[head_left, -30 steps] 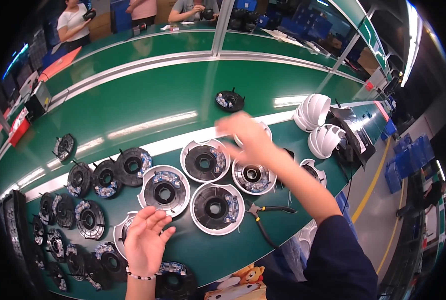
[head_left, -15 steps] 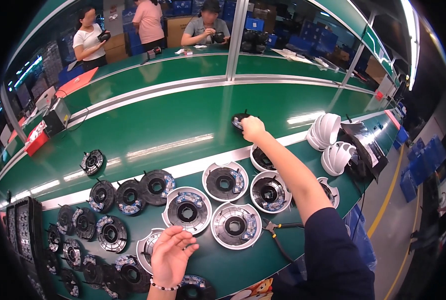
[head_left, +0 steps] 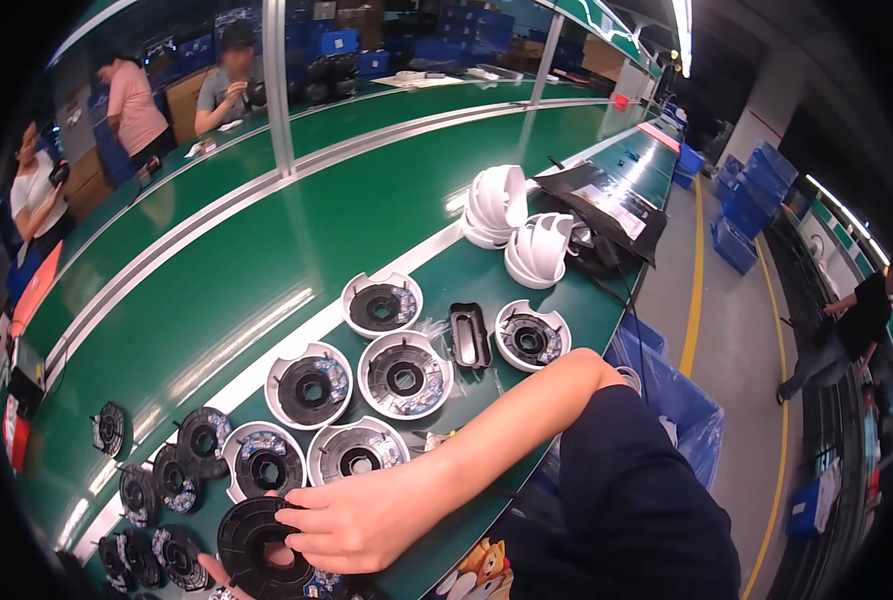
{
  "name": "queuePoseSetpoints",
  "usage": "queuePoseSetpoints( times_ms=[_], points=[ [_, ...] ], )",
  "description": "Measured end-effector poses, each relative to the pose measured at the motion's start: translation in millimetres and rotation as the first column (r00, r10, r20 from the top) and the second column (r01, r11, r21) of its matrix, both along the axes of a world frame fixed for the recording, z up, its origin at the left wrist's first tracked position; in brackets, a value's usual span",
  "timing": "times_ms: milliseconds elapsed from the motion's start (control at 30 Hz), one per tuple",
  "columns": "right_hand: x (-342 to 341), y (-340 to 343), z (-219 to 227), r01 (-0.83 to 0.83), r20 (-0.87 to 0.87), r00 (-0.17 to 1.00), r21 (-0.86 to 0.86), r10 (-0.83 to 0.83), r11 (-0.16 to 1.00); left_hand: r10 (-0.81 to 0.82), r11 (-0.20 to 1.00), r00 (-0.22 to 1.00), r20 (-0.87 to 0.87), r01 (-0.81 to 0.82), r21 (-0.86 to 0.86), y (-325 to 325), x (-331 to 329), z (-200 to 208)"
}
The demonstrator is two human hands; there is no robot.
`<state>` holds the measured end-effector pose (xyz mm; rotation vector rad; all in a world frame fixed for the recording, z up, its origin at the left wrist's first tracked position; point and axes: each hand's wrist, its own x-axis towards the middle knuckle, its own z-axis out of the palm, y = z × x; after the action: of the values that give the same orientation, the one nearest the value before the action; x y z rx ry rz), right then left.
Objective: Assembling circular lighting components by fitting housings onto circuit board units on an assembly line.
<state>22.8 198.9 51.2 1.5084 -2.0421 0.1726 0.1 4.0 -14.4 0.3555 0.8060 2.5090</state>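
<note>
A black round disc with a centre hole is at the near edge of the green bench. My right hand lies on its right rim, with thumb and fingers pinching it. Only the fingertips of my left hand show, under the disc's lower edge, holding it from below. Just behind the disc stand two white round housings with black inserts.
More white housings and a black oblong part lie farther back. Two stacks of white shells stand at the back right. Small black round parts line the left. Other people work across the green belt.
My right arm was stretched out to a black part on the belt. It has since come back to the near edge and now grips the black disc. The view has swung right.
</note>
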Motion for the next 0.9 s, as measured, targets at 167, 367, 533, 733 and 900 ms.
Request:
queuePoseSetpoints(
  times_ms=[167, 367, 533, 733, 900],
  points=[
    [14.9, 21.0, 1.5, 0.021, 0.093, 0.996, -0.141, -0.008, 0.99, -0.193, 0.976, 0.929, 0.317, 0.148, 0.162, -6.4, 9.2, 6.5],
    [9.0, 150.3, 26.6, 0.589, -0.074, 0.688, -0.524, -0.722, 0.615, -0.225, 0.909, 0.931, 0.289, 0.093, 0.407, -5.8, 10.5, 28.8],
    [62.1, 289.2, -18.1, 0.785, 0.148, -0.095, -0.597, -0.984, -0.165, -0.119, 0.993, 0.935, 0.334, 0.105, 0.059, 1.7, 2.2, 26.1],
    [55.7, 341.4, -78.2, 0.825, 0.46, -0.109, -0.453, -0.881, -0.338, -0.175, 0.985, 0.969, 0.175, 0.173, 0.031, -15.9, -5.2, -3.1],
    [57.1, 350.2, -68.4, 0.765, 0.514, -0.042, -0.535, -0.857, -0.359, -0.173, 0.983, 0.963, 0.208, 0.155, 0.1, -15.7, -6.0, -2.9]
  ],
)
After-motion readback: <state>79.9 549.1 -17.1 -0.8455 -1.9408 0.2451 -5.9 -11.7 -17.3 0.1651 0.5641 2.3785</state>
